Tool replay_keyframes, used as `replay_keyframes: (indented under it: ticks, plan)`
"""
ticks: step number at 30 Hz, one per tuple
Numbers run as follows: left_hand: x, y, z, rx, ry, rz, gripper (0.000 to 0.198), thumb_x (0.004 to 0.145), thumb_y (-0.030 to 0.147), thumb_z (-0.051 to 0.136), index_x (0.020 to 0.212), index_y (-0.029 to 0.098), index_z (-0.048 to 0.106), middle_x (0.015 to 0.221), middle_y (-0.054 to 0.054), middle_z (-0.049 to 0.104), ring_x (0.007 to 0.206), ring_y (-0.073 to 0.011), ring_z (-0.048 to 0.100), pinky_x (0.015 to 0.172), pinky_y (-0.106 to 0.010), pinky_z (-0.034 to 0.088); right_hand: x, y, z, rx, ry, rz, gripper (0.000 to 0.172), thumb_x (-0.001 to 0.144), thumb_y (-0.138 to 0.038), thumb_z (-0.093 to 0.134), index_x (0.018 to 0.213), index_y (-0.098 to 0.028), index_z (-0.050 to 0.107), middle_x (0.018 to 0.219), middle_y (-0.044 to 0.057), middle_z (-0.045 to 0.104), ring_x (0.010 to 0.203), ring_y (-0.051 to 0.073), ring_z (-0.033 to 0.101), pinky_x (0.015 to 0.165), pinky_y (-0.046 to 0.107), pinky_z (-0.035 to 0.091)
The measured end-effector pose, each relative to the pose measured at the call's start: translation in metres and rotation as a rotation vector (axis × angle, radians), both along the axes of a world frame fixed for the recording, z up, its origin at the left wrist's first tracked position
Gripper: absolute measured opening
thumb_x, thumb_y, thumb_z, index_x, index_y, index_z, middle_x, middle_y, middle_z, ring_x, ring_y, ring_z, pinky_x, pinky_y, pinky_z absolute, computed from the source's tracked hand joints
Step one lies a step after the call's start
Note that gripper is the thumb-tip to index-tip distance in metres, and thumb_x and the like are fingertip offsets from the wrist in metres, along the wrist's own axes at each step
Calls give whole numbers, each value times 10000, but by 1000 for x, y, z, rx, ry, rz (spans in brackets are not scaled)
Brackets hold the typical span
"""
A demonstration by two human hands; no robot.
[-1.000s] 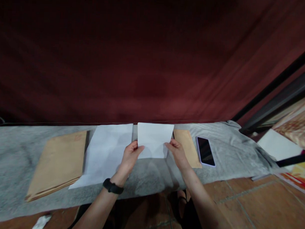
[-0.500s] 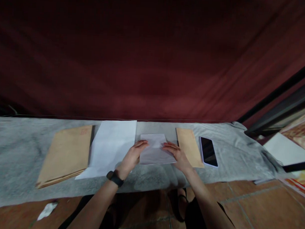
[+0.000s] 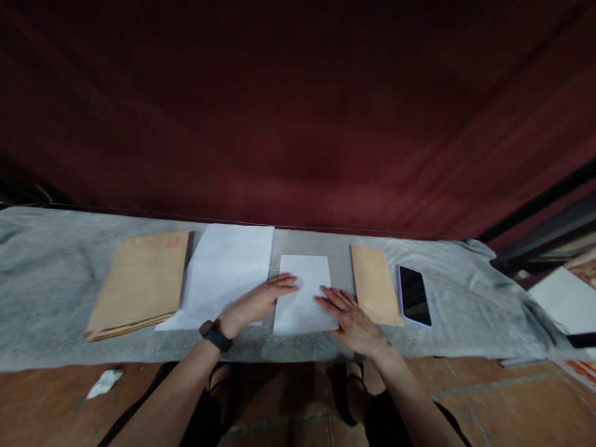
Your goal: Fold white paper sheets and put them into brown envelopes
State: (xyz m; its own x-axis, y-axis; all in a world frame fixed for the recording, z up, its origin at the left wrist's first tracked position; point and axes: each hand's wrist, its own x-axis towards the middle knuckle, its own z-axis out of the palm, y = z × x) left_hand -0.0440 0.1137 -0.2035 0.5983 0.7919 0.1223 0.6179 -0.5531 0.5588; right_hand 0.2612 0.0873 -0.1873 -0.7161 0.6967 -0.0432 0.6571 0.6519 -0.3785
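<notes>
A small white sheet of paper, possibly folded, lies flat on the grey cloth in front of me. My left hand rests with its fingertips on the sheet's left side, fingers stretched out. Over the right side lies my right hand, fingers spread and pressing the paper. Neither hand grips anything. Left of the sheet is a stack of larger white paper. Just right of my right hand lies a small brown envelope.
A pile of large brown envelopes lies at the left. On the right is a phone in a pale purple case. The grey cloth covers the bench, a dark red curtain hangs behind. A crumpled white scrap is on the tiled floor.
The small sheet, lifted and curved at its near edge before, now lies flat. My right hand has come down onto its right side, with fingers spread. The view has shifted slightly.
</notes>
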Motion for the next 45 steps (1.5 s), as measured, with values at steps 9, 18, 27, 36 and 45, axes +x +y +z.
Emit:
replay_keyframes:
  ticks: [9, 18, 27, 36, 45]
  plan:
    - [57, -22, 10, 148, 121, 72, 461, 1004, 299, 405, 1456, 216, 440, 1564, -69, 384, 1465, -199, 305, 1205, -442, 270, -5, -13, 14, -216, 146, 21, 636, 861, -341, 648, 1463, -314, 445, 1610, 41, 282, 1488, 223, 233, 1231, 489, 123]
    - [87, -48, -3, 321, 232, -23, 499, 1017, 433, 382, 1426, 159, 464, 1518, -105, 454, 1441, -211, 352, 1216, -404, 198, -14, 17, -2, -298, 565, -275, 409, 1009, -444, 404, 1294, -249, 624, 1366, 52, 612, 1298, 201, 527, 1142, 419, 371]
    - [101, -67, -6, 261, 180, -133, 462, 980, 475, 445, 1312, 182, 577, 1403, -95, 577, 1341, -232, 474, 1168, -403, 274, -49, 31, -8, -89, 99, -94, 482, 1057, -461, 198, 1473, -347, 415, 1594, -32, 316, 1494, 157, 204, 1238, 441, 164]
    - [105, -80, 10, 248, 193, -227, 571, 949, 458, 484, 1398, 106, 482, 1447, -143, 528, 1373, -241, 435, 1192, -377, 224, -74, 57, -21, 118, -87, -264, 520, 1051, -445, 227, 1544, -288, 287, 1631, 21, 190, 1503, 210, 177, 1225, 464, 141]
    - [106, -90, 10, 236, 166, -248, 669, 924, 531, 488, 1422, 88, 440, 1476, -157, 492, 1397, -251, 405, 1214, -380, 185, -79, 68, -29, 227, -77, -495, 561, 1044, -433, 281, 1542, -175, 303, 1612, 118, 237, 1479, 294, 247, 1201, 521, 137]
